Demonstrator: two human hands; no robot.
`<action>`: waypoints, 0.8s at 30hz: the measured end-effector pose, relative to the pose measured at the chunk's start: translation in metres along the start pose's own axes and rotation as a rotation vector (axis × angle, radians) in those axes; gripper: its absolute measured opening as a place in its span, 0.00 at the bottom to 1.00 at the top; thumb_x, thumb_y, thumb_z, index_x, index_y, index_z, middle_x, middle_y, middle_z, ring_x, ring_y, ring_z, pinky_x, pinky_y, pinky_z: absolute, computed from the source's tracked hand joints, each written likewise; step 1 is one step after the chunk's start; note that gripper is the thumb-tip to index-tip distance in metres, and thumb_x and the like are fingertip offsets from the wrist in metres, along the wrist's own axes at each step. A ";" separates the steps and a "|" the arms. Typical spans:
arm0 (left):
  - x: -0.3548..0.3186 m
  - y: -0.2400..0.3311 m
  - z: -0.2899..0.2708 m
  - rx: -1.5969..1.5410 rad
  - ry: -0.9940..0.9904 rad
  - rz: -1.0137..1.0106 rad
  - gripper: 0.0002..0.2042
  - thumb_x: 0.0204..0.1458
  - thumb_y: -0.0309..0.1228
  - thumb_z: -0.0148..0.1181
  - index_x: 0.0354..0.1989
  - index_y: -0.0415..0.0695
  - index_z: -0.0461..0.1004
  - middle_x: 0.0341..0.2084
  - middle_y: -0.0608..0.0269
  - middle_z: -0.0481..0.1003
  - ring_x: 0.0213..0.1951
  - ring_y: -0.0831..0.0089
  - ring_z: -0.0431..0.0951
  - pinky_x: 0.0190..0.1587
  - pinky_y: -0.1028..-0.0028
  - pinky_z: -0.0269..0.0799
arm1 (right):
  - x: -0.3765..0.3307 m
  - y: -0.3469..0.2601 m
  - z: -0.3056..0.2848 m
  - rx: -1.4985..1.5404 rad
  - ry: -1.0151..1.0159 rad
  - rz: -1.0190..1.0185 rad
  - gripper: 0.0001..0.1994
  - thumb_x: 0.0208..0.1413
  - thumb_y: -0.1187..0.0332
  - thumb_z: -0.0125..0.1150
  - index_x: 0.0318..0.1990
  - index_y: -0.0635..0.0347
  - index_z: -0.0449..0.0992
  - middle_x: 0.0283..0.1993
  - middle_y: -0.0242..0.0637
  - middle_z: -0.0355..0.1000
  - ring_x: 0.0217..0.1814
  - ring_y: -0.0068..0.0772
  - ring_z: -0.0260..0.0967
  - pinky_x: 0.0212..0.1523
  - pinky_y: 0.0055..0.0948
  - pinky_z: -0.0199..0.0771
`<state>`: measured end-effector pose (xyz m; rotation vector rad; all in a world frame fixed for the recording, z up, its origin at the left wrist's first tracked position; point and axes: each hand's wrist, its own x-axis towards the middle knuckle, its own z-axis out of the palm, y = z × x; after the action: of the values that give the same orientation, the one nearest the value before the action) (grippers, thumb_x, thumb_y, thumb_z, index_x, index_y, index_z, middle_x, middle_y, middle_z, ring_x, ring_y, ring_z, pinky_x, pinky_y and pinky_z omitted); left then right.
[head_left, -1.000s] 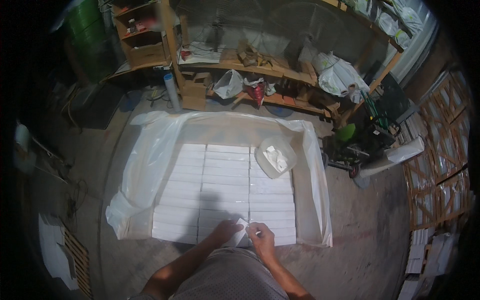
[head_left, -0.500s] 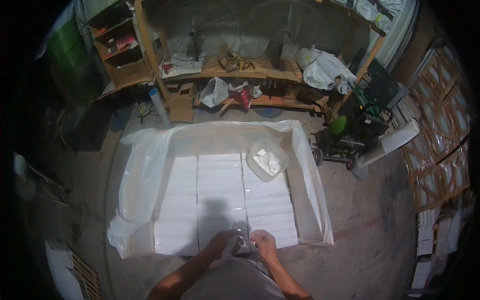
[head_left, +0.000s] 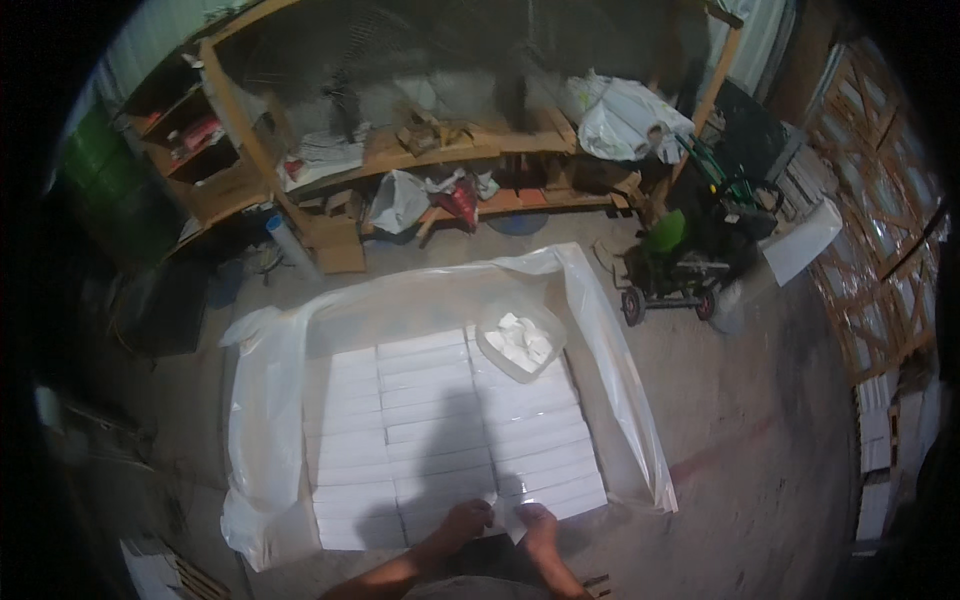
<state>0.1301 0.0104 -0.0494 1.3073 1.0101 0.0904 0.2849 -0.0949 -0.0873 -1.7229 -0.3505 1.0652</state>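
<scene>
Close to my body at the lower middle, my left hand and my right hand face each other a short way apart. A small flat white piece is pinched in my right fingers. My left fingers are curled closed; what they hold, if anything, is too small to make out. Both hands are over the near edge of a large open container lined with clear plastic. Rows of narrow white boxes lie packed inside it. On them, at the far right, stands a translucent tub with several white pieces.
Beyond the container is a wooden workbench with plastic-wrapped rolls on it. A wheeled black and green machine stands at the far right. Wrapped wooden crates line the right side. A blue-topped tube leans at the left.
The whole view has shifted and turned slightly, so the container and tub appear lower. My hands stay close together, and the white piece now shows more plainly between them.
</scene>
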 end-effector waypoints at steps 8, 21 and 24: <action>0.155 -0.008 -0.016 0.079 0.258 0.082 0.09 0.52 0.34 0.53 0.33 0.40 0.73 0.25 0.60 0.73 0.24 0.72 0.73 0.29 0.71 0.70 | 0.095 0.086 -0.097 0.367 0.336 0.303 0.04 0.52 0.71 0.57 0.31 0.62 0.72 0.23 0.32 0.70 0.21 0.21 0.66 0.20 0.22 0.64; 0.453 0.066 -0.044 0.943 0.597 0.136 0.11 0.50 0.37 0.52 0.33 0.41 0.73 0.32 0.52 0.75 0.37 0.52 0.76 0.39 0.55 0.70 | 0.119 0.140 -0.081 0.152 0.195 0.419 0.10 0.52 0.66 0.59 0.32 0.66 0.73 0.24 0.33 0.71 0.25 0.21 0.65 0.28 0.25 0.66; 0.452 0.065 -0.031 0.964 0.616 0.183 0.10 0.50 0.35 0.52 0.33 0.41 0.71 0.32 0.50 0.73 0.35 0.51 0.75 0.38 0.56 0.71 | 0.119 0.136 -0.066 0.010 0.184 0.428 0.13 0.52 0.64 0.59 0.33 0.68 0.73 0.23 0.37 0.72 0.25 0.28 0.69 0.30 0.31 0.69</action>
<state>0.4086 0.3153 -0.2472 2.3396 1.5398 0.1613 0.3703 -0.1139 -0.2590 -1.9181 0.1487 1.1913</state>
